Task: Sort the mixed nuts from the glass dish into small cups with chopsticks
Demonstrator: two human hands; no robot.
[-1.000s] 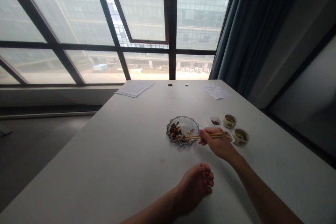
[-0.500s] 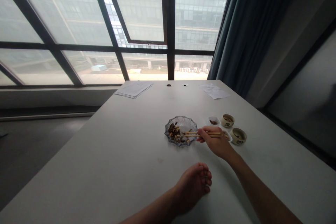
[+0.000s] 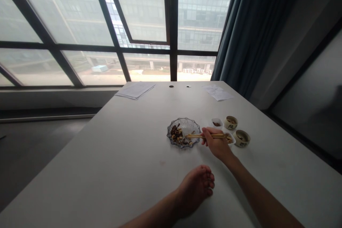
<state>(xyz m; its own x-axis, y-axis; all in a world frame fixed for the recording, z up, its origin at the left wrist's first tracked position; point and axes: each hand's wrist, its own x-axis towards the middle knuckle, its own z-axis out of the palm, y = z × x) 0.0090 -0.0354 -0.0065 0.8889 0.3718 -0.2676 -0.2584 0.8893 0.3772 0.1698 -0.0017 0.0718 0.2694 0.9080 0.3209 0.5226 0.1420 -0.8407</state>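
My right hand (image 3: 216,145) is closed around a pair of wooden chopsticks (image 3: 205,136). Their tips reach left over a scalloped glass dish (image 3: 190,127) that holds mixed nuts and dark pieces on its left side. My left hand (image 3: 196,187) rests on the white table (image 3: 112,156) nearer to me, its fingers curled under with nothing seen in them. Right of the dish stand a small white square dish (image 3: 217,123) and two round cream cups (image 3: 231,122) (image 3: 242,138); another small white dish lies partly hidden behind my right hand.
Sheets of paper lie at the table's far left (image 3: 135,89) and far right (image 3: 217,93). Two small round holes (image 3: 171,86) sit near the far edge. A large window is beyond the table, and a dark curtain (image 3: 253,32) hangs at the right.
The chopstick tips have shifted slightly within the glass dish and my right hand has turned a little. My left hand has stayed where it was.
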